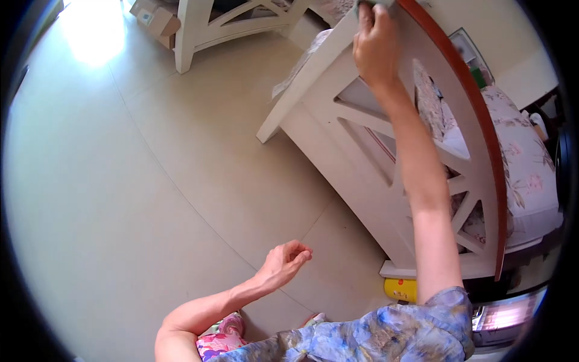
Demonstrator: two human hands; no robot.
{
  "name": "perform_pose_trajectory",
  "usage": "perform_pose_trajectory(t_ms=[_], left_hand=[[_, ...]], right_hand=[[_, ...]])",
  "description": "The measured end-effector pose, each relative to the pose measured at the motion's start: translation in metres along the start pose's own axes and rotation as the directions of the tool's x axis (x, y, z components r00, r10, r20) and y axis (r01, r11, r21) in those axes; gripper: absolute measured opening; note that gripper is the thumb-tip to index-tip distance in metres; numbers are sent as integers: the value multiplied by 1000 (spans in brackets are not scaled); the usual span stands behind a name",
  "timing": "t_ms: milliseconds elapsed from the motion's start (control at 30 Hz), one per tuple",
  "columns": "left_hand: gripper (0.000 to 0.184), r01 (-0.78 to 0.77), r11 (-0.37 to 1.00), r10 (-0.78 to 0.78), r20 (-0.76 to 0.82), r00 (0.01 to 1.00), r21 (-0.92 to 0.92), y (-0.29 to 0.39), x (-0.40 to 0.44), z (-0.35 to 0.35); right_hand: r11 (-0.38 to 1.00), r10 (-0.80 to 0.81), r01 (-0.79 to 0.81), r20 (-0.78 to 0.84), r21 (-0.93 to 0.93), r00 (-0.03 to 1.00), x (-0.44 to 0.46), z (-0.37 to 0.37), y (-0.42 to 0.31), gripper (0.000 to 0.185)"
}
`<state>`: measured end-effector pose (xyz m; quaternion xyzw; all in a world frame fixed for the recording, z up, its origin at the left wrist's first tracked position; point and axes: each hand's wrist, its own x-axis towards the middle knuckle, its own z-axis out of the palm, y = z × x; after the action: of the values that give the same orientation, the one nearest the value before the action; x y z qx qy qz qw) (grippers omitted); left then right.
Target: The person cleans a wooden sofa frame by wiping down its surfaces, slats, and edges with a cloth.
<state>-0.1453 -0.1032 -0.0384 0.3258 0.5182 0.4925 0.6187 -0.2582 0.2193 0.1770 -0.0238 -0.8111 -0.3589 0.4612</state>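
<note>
My right hand (377, 51) reaches far out to the top end of a white bed footboard (356, 139). Its fingers are closed at the post, and a small dark greyish-green bit shows by the fingertips, too cut off by the frame edge to name. The footboard has a crossed lattice and a red-brown top rail (476, 108). Low in the view, my left hand (285, 262) hangs over the floor with its fingers curled together. Nothing shows in it, and it touches nothing.
Floral bedding (525, 163) lies behind the footboard. A yellow container (400, 289) stands on the floor by the footboard's near foot. Further off are another white wooden frame (187, 36) and a cardboard box (155, 19). Pale tiles (151, 199) cover the floor.
</note>
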Motion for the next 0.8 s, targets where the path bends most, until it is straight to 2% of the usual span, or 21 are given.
perform_pose_trajectory(t_ms=[33, 100, 167, 233, 267, 333, 400, 433, 467, 500, 567, 600, 667, 800], left_hand=[[30, -14, 999, 13, -31, 999, -53, -3, 1, -3], [29, -27, 994, 20, -67, 998, -103, -7, 1, -8], [29, -15, 995, 6, -93, 996, -99, -7, -1, -14], [29, -10, 996, 1, -98, 995, -85, -6, -4, -16], [29, -10, 998, 3, -101, 995, -70, -5, -5, -17], [29, 2, 997, -9, -103, 995, -71, -7, -8, -18], [29, 3, 997, -12, -108, 994, -82, -12, -8, -21], [29, -3, 995, -9, -112, 994, -100, -16, -7, -22], [28, -3, 993, -10, -114, 993, -116, -20, -6, -22], [28, 7, 992, -21, -111, 994, -122, -20, -7, -22], [27, -37, 997, 24, -175, 984, -69, -16, -5, -22], [27, -37, 997, 25, -174, 984, -68, -15, -4, -24], [27, -69, 993, 51, -171, 984, -98, -14, -3, -23], [27, -52, 992, 31, -178, 984, -115, -18, -4, -26]], right_hand=[[979, 186, -197, 161, 57, 969, -16, 1, -19, 25], [978, 131, -168, 269, 121, 954, -81, 32, -50, 25], [956, 22, -129, 375, 264, 927, -139, 45, -90, 25], [924, -26, -169, 496, 344, 868, -167, 53, -114, 29], [922, -25, -171, 493, 349, 870, -168, 57, -112, 29], [941, -281, 165, 408, 295, 869, -157, 50, -99, 28], [983, -174, 183, 345, 7, 922, -113, 26, -76, 26], [987, 98, -135, 334, 89, 937, -83, 16, -64, 24], [883, 365, -441, 353, 164, 862, -66, 11, -58, 22], [881, 365, -445, 364, 163, 857, -69, 12, -60, 22], [997, 69, -75, 213, 18, 975, -71, 11, -64, 17], [997, 70, -75, 213, 17, 975, -89, 20, -72, 17], [976, -209, 216, 376, 23, 903, -143, 40, -92, 14], [981, -151, 191, 435, -48, 888, -101, 20, -86, 15]])
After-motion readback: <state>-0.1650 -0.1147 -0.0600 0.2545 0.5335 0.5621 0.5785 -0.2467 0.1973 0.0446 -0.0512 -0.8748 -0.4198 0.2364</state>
